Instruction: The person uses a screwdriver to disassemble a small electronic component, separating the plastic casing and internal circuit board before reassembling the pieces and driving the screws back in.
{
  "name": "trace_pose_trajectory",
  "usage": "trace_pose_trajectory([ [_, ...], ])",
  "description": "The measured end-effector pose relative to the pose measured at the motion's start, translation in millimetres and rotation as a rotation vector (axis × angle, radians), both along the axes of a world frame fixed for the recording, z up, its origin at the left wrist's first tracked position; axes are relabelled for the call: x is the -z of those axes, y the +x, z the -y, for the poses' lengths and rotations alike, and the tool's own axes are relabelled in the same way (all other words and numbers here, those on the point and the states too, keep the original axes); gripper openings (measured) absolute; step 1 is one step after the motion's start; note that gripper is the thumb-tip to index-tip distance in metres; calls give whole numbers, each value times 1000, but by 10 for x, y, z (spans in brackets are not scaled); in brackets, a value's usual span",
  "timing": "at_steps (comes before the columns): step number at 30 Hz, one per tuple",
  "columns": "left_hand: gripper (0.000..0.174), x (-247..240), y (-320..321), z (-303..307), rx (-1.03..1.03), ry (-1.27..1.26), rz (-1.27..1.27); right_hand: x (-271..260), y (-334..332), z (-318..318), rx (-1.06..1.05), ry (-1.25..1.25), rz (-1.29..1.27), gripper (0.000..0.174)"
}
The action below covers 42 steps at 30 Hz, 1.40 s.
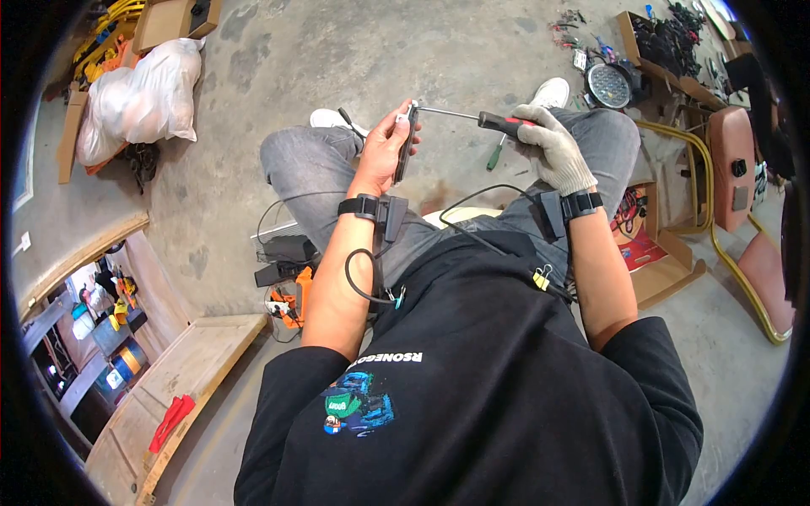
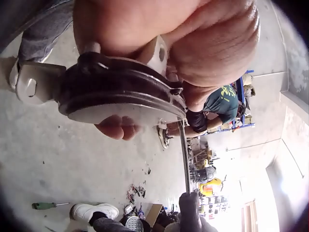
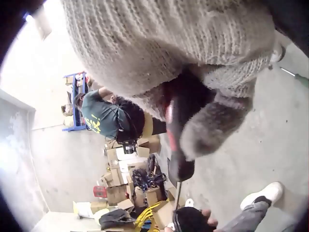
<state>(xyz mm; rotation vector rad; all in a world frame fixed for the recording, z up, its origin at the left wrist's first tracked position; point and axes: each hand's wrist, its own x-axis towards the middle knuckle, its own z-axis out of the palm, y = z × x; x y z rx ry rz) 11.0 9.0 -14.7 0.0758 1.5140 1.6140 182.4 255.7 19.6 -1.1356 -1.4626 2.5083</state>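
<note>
My bare left hand [image 1: 383, 156] grips a round, black-rimmed part [image 2: 120, 89] with a clear or pale flat face, tilted on edge. Light metal tabs with holes, one of them a bracket [image 2: 41, 84], stick out from its rim. Fingers show beneath the pale face in the left wrist view. In a knitted glove, my right hand [image 1: 557, 152] holds a screwdriver [image 1: 498, 124] by its black and red handle. The thin metal shaft [image 2: 185, 157] runs across to the part's rim, its tip right at the upper end beside my left fingers.
A green-handled screwdriver [image 1: 494, 158] lies on the concrete floor between my legs. Beyond my right foot are a round lamp [image 1: 608, 86], scattered small tools and a box of black parts [image 1: 666, 42]. A white bag [image 1: 143, 97] stands far left. Another person [image 3: 113, 116] is nearby.
</note>
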Motion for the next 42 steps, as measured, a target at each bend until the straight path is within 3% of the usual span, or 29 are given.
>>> trace_pose_trajectory([
  [4, 47, -7, 0, -9, -1, 3, 4, -54, -16, -7, 60, -130, -21, 32],
  [6, 46, -13, -3, -8, -9, -4, 11, -32, 19, -64, -146, -191, 160, 34],
  [9, 46, -6, -3, 2, -20, 6, 19, 54, -6, 23, -5, -52, -15, 35],
  [13, 47, -10, 0, -9, -4, -9, 5, -24, -9, 1, -5, -44, -19, 31],
  [15, 47, -17, -2, -12, -4, -10, 19, -45, -50, 33, 60, -95, 58, 30],
  [17, 47, -10, 0, -9, -7, -8, 20, 44, 6, -35, -47, -232, 95, 30],
  [19, 47, -2, -3, -5, -8, -6, 21, 16, -12, 9, -34, -45, 9, 40],
  [23, 46, -5, 4, -17, -5, 0, 7, 22, -2, -23, 29, -19, 6, 31],
  [26, 46, -37, 2, -24, -11, -4, 8, 8, -7, -34, 58, -97, -30, 30],
  [28, 46, -29, 2, -13, -12, -13, 12, 89, 6, -72, -87, -263, 114, 30],
  [32, 46, -28, 12, -7, -13, -8, 1, 135, 15, -34, 1, -86, -31, 29],
  [36, 46, -44, 7, -28, -12, -15, -3, 23, 5, -46, 2, -69, -70, 29],
  [39, 47, -34, 7, -25, -17, -9, 11, -4, -26, -3, -14, -159, 68, 30],
  [42, 49, -13, 2, -9, -20, 10, 6, 26, -38, 14, -12, -107, -32, 35],
])
